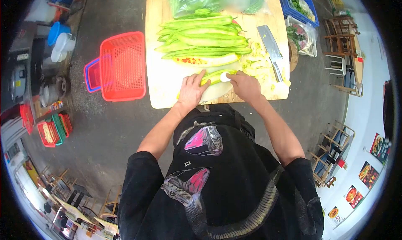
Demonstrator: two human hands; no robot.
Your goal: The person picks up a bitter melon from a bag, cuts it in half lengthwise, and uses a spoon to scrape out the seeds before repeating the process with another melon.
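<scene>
My left hand point(193, 88) presses down on the left part of a bitter melon point(214, 78), its fingers bent around it. My right hand point(246, 87) pinches a small white spoon-like tool point(225, 77) against the right part of that melon. Several pale green melon pieces point(211, 40) lie in a stack just beyond. One yellowish piece point(205, 60) at the near side shows red seeds. Pale scraped pulp point(256, 66) is spread to the right of the stack. A cleaver point(270, 45) lies right of the pulp, its handle towards me.
Everything sits on a wooden board point(161, 91). A plastic bag point(197, 1) of green vegetables rests at its far end. Left of it stands a red basket point(106, 55); to the right are a blue crate point(289, 7) and a clear tub point(312, 41), both holding vegetables.
</scene>
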